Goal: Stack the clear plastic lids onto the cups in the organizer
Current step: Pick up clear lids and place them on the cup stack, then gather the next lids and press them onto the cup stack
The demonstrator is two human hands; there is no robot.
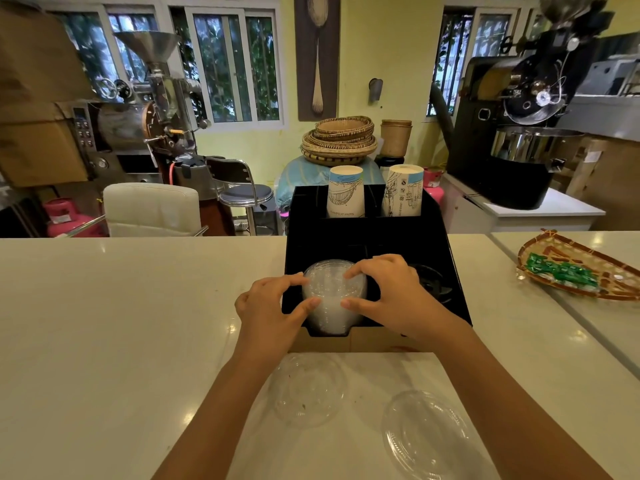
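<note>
Two loose clear lids (429, 434) lie at the worktop's (104, 306) near edge; beyond, left hand (273, 306) and right hand (388, 289) grip the lid stack (332, 303) in the black organizer's (367, 233) front-left compartment.

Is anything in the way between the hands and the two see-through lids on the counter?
Nothing visible blocks them. Both loose lids, one and the other, lie bare on the counter nearer the person, while the left hand and right hand hold the lid stack in the organizer.
</note>
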